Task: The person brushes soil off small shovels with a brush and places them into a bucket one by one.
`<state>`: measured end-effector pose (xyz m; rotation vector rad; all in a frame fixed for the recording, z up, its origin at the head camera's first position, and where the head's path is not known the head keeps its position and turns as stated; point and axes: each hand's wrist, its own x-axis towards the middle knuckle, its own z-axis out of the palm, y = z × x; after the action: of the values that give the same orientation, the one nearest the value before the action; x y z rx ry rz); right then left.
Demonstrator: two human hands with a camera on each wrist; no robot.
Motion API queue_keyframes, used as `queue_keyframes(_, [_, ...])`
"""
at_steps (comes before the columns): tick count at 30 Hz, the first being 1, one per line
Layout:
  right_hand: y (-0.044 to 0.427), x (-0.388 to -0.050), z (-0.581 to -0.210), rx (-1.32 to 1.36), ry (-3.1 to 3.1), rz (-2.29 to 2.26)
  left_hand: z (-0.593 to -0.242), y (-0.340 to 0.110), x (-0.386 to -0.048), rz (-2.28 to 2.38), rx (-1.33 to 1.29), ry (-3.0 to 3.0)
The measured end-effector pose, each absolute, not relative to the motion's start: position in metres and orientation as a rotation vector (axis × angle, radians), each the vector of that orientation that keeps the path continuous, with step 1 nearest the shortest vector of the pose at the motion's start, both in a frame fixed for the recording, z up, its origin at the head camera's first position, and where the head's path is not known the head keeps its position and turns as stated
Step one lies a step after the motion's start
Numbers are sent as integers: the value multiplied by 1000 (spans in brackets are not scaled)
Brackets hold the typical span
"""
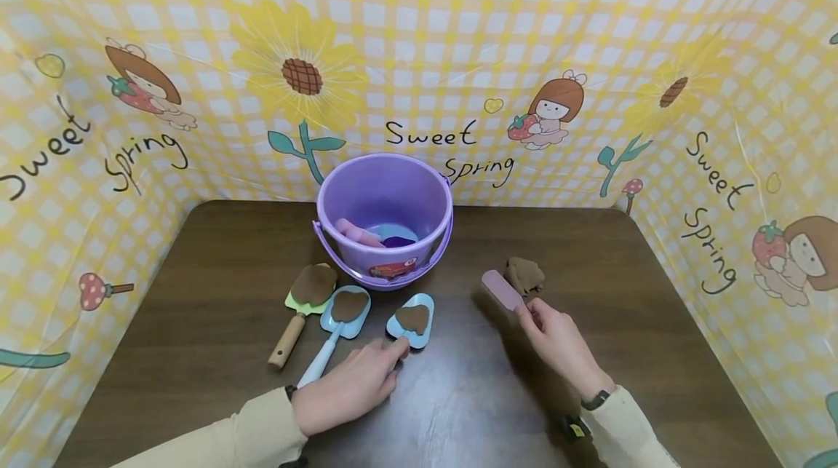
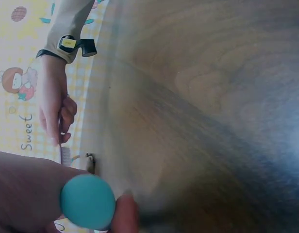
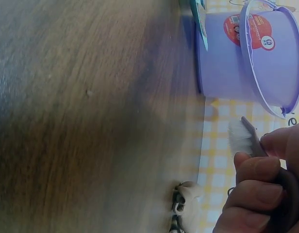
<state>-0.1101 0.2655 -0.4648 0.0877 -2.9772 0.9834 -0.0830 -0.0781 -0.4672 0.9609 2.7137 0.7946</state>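
Backdrop writing: the checked cloth reads "Sweet Spring" on the back and both sides.
Bucket label: a red label marks the purple bucket; its small print is too blurred to read.
Left hand: your left hand has its fingers clamped on the blue scoop, its head in front of the bucket and bearing a brown patch (whether it touches the table, I cannot tell).
Scoop handle: mostly covered by your grip; the left wrist view shows its round teal end.
Right hand: your right hand has its fingers curled round the pink brush, beside a brown lump; white bristles show only from the right wrist.
Bucket contents: a pink piece and others, partly hidden by the rim.
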Motion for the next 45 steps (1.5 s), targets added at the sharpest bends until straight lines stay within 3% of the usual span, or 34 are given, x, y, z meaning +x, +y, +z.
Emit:
queue_keyframes(5, [263, -109, -465, 107, -2978, 982, -484, -78, -92, 835, 1063, 2859])
queue_keyframes(14, [253, -105, -458, 180, -2938, 975, -446, -62, -99, 738, 981, 3007])
queue_keyframes(31, [220, -104, -460, 524, -2858, 874, -443, -37, -116, 812, 987, 3082])
queue_keyframes(40, [219, -100, -466, 471, -2773, 668, -437, -32, -115, 824, 981, 3022])
queue_keyframes(45, [219, -102, -465, 345, -2835, 812, -437, -32, -114, 814, 994, 3024])
